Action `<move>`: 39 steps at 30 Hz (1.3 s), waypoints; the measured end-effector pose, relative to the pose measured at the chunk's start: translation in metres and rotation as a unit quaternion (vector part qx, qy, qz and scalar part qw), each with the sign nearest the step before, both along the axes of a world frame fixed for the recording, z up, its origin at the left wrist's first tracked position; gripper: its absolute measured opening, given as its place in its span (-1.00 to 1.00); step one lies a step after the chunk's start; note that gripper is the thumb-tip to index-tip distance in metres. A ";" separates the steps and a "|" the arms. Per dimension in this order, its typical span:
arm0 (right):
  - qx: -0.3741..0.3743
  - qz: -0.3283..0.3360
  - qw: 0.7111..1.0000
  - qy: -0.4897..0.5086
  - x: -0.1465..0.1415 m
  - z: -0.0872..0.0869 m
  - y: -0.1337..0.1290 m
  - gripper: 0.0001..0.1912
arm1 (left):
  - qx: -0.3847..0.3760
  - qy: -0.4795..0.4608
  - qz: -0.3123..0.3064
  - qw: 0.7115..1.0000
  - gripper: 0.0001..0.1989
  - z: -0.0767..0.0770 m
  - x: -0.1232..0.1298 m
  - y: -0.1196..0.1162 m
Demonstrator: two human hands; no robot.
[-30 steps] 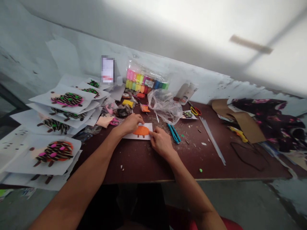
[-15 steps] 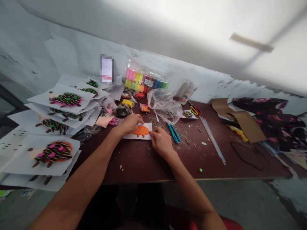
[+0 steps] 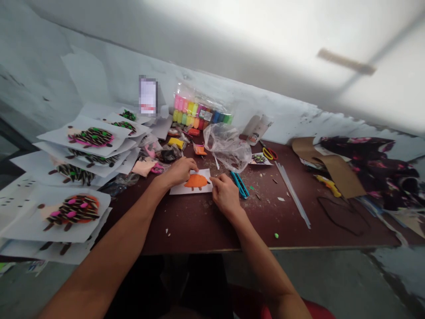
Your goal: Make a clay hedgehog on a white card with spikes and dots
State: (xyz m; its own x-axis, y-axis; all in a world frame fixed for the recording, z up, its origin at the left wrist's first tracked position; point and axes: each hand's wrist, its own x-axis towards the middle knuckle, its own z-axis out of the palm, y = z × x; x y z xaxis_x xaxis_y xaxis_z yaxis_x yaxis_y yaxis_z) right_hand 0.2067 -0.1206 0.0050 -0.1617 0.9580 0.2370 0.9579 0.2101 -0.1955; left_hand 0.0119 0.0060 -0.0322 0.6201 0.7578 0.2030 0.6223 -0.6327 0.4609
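Observation:
A small white paper card (image 3: 177, 188) lies on the dark red-brown table. On it sits a flat orange clay shape (image 3: 195, 180) with short brown feet (image 3: 196, 188) below and a dark tip (image 3: 208, 180) at its right end. My left hand (image 3: 181, 171) rests at the card's upper left edge, fingers stretched over the paper. Beside the card's right edge, my right hand (image 3: 226, 191) has most fingers curled, with the index fingertip close to the dark tip. Whatever may be between its thumb and fingers is hidden.
Stacked papers with clay hedgehogs (image 3: 91, 136) fill the left. Behind are coloured clay packs (image 3: 202, 110) and a clear plastic bag (image 3: 229, 148). A blue cutter-like tool (image 3: 239, 184), yellow-and-red scissors (image 3: 269, 153), clear sticks (image 3: 294, 195) and a yellow glue gun (image 3: 328, 184) lie rightward.
My right hand has shifted slightly right, off the orange shape's tip, so more of the card's right side shows. My left hand stays nearly in place.

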 end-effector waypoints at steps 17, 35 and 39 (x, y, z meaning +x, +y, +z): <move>0.058 0.017 0.998 0.035 0.011 -0.009 0.010 -0.74 | -0.063 -0.139 0.163 0.975 -0.54 0.011 -0.008 0.001; 0.073 0.027 0.993 0.091 0.013 -0.007 0.010 -0.73 | -0.050 -0.208 0.175 0.961 -0.55 0.014 -0.016 -0.004; 0.072 0.031 0.994 0.076 0.010 -0.005 0.009 -0.71 | -0.080 -0.233 0.179 0.953 -0.56 0.013 -0.017 -0.002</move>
